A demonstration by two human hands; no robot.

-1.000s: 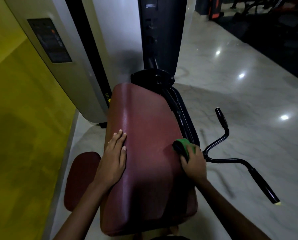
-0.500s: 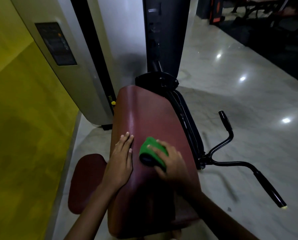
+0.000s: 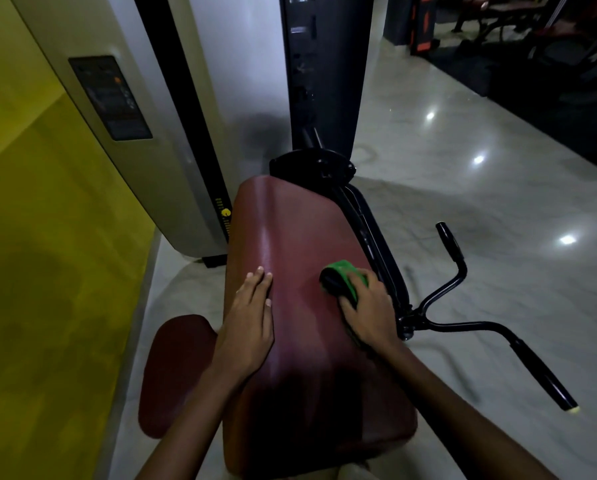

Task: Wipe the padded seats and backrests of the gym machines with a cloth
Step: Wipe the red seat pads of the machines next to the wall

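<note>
The right hand (image 3: 368,311), fingers curled round the green cloth (image 3: 343,280), has swept back from mid-pad toward the right edge of the maroon pad (image 3: 300,237) while the left hand (image 3: 250,325) stays flat, so wiping continues.

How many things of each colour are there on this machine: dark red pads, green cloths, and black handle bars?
Dark red pads: 2, large pad and small pad
Green cloths: 1, cloth
Black handle bars: 1, handle bar
Total: 4
</note>
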